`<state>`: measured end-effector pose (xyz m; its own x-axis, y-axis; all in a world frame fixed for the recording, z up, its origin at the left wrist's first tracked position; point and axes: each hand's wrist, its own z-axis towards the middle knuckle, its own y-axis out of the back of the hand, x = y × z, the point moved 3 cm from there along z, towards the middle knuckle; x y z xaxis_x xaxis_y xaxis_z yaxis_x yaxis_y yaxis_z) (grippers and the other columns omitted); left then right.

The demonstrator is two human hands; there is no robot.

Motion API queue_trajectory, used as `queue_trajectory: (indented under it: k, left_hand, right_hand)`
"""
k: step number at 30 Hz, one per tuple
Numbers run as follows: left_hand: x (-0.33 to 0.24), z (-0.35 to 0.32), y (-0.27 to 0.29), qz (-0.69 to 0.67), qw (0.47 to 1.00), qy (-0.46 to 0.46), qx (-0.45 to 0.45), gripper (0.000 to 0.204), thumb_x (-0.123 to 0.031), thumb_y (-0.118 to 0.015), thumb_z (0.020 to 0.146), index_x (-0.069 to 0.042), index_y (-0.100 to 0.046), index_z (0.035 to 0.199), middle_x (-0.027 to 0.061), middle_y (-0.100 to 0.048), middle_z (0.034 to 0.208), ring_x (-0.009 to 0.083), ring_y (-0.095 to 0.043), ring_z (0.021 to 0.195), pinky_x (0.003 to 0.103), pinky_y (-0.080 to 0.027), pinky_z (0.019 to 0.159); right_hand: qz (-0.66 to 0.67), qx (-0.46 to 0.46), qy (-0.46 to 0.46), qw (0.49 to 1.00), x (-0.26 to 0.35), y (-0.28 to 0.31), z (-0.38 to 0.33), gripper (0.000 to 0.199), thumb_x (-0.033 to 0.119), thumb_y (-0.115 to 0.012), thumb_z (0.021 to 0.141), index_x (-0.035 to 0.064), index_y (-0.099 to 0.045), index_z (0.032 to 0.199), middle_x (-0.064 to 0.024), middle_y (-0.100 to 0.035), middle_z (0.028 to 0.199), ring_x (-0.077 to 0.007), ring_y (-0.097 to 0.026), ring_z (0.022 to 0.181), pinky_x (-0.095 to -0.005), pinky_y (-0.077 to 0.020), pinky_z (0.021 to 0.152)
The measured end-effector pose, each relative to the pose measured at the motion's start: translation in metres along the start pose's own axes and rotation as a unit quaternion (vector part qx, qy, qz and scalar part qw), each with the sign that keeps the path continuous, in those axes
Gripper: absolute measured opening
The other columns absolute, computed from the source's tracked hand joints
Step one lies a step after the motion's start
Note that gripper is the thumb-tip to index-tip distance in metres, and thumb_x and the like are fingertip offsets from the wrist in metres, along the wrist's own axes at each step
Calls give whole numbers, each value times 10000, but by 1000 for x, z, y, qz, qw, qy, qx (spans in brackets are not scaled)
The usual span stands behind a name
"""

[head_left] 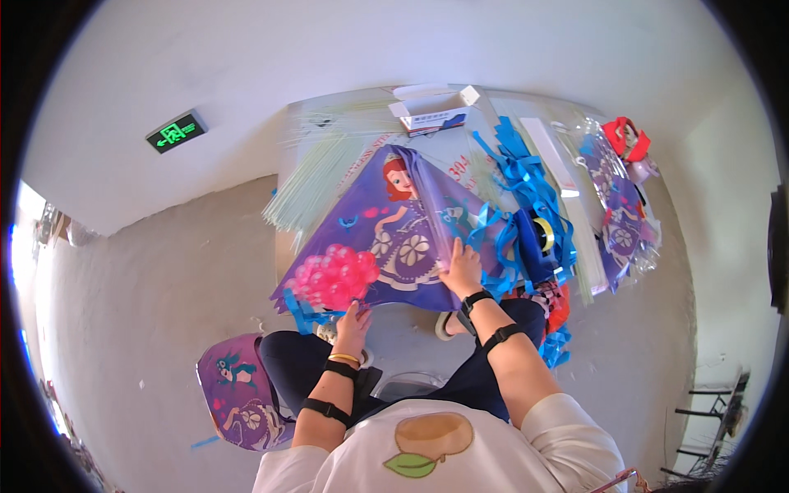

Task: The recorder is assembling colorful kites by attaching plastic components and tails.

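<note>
A purple triangular kite (411, 222) with a printed princess and a pink heart cluster lies across the table in front of me, its point facing away. Its right part is folded over in several layers. My left hand (353, 329) is closed on the near edge, beside a blue ribbon tail (308, 314) at the left corner. Farther right, my right hand (462, 271) grips the folded layers, thumb to the left and index finger stretched along the fold. What lies beneath its fingers is hidden.
Pale thin rods (308, 189) lie at the table's left. An opened white box (434, 111) stands at the back. Blue ribbons (526, 164) and a tape roll (543, 235) are at right, with wrapped kites (616, 214) beyond. Another purple printed sheet (242, 394) hangs beside my left leg.
</note>
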<state>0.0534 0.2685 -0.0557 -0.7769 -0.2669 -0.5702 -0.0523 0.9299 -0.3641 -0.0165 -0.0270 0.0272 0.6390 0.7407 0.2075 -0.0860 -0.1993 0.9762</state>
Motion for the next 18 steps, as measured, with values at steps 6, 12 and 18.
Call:
queue_trajectory:
  k: [6,12,18]
  left_hand:
    - [-3,-7,-22,-97,986,137,1,382,-233,-637,881,-10,-480,1149,144,-574,1096,320,-548,1133,456,-390,1015]
    - [-7,-5,-16,-38,996,71,43,444,-268,-630,881,-18,-464,1208,161,-574,1121,310,-576,1101,445,-416,991]
    - [-7,-8,-9,-52,996,70,-2,376,-240,-637,879,-46,-482,1162,155,-568,1119,308,-566,1113,437,-419,993]
  right_hand:
    - [-7,-65,-22,998,-8,5,3,668,204,-744,702,80,-418,1273,-146,-534,1067,-364,-548,996,-448,-512,770]
    - [80,-49,-63,994,-30,1,14,458,171,-695,725,74,-470,1113,-151,-549,1056,-375,-567,970,-471,-511,772]
    - [37,-36,-17,999,-35,2,10,488,221,-701,713,70,-474,1118,-160,-547,1041,-379,-560,987,-467,-510,774]
